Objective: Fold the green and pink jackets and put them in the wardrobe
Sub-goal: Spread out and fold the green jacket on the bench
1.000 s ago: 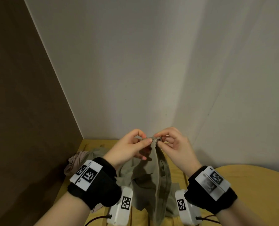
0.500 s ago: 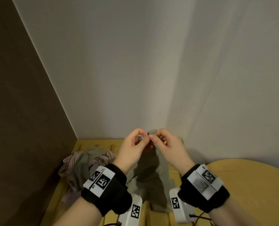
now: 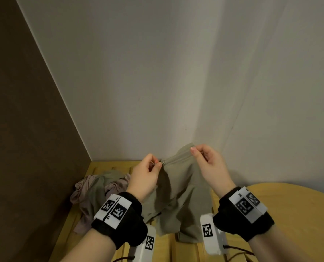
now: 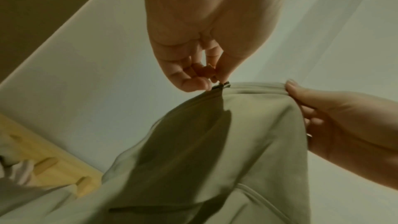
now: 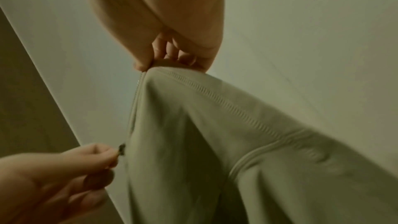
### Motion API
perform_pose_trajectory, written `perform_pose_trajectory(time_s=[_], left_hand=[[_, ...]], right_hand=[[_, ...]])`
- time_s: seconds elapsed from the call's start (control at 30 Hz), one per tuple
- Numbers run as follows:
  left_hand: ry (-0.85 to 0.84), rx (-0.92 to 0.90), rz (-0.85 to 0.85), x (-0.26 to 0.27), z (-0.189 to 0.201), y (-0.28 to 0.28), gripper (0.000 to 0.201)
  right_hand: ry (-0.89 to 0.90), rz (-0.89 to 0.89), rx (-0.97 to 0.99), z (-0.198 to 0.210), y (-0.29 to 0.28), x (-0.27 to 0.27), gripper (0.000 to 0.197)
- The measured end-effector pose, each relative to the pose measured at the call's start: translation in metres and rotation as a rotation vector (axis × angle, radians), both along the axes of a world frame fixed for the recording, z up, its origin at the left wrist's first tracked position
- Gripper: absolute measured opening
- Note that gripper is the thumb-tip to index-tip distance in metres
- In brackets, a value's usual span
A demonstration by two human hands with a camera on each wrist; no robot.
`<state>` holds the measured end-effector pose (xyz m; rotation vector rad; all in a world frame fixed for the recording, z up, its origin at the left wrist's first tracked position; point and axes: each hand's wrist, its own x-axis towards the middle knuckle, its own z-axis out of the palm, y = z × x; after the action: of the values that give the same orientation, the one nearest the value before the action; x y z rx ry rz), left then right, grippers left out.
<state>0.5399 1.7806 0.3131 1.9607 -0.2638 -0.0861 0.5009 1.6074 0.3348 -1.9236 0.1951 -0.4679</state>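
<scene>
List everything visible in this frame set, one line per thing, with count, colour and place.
green jacket: 1, pale green, held up at its top edge, the rest hanging down to the slatted surface
zip pull: 1, dark metal, at the jacket's top edge
pink jacket: 1, dusty pink, crumpled on the slats at left, green cloth lying over it
slatted surface: 1, light wood, below the hands
round table: 1, light wood, right
wrist bands: 2, black with white tags
left hand: pinches the zip pull
right hand: pinches the jacket's top edge

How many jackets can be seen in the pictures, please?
2. The green jacket hangs from both hands, left hand and right hand. The pink jacket lies crumpled at left, partly hidden.
</scene>
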Motion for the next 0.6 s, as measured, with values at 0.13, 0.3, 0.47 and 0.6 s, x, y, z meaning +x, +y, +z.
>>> perform_pose_trajectory(time_s=[0.13, 0.3, 0.47, 0.6], left_hand=[[-0.074, 0.092, 0.045, 0.005, -0.003, 0.013, 0.019], [-0.219, 0.206, 0.099, 0.009, -0.002, 0.031, 0.01], [-0.409, 0.287, 0.015, -0.001, 0.009, 0.026, 0.007], [-0.462, 0.356, -0.03, -0.002, 0.016, 0.017, 0.008]], right_hand=[[0.009, -0.07, -0.007, -0.002, -0.02, -0.008, 0.017], [0.131, -0.131, 0.0, -0.017, -0.05, -0.022, 0.022], [0.449, -0.124, -0.133, -0.037, -0.049, -0.02, 0.02], [0.433, -0.007, -0.364, -0.035, -0.025, -0.015, 0.074]])
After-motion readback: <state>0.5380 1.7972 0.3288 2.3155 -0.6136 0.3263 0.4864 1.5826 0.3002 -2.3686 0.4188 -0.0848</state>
